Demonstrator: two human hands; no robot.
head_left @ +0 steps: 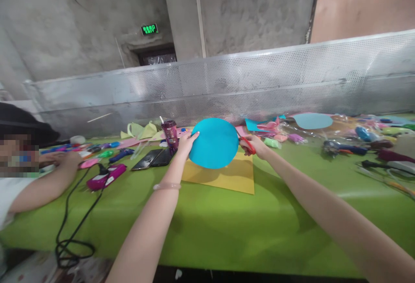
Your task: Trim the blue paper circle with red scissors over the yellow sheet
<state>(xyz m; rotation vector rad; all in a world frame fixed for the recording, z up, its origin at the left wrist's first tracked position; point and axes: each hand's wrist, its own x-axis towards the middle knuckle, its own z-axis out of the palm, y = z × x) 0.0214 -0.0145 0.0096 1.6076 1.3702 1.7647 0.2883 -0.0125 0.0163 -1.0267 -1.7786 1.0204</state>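
My left hand (185, 143) pinches the left edge of a round blue paper disc (214, 143) and holds it upright above the table. At the disc's right edge, my right hand (256, 145) is closed around red-handled scissors (247, 143), whose blades touch the paper. Below the disc a yellow sheet (227, 175) lies flat on the green table (227, 227).
A purple tumbler (170, 134) and a black phone (152, 159) sit left of my left hand. A purple glue gun (105, 177) with a black cord lies further left, near another person's arm (42, 186). Paper scraps, clay pieces and tools crowd the right. A perforated metal panel (259, 84) backs the table.
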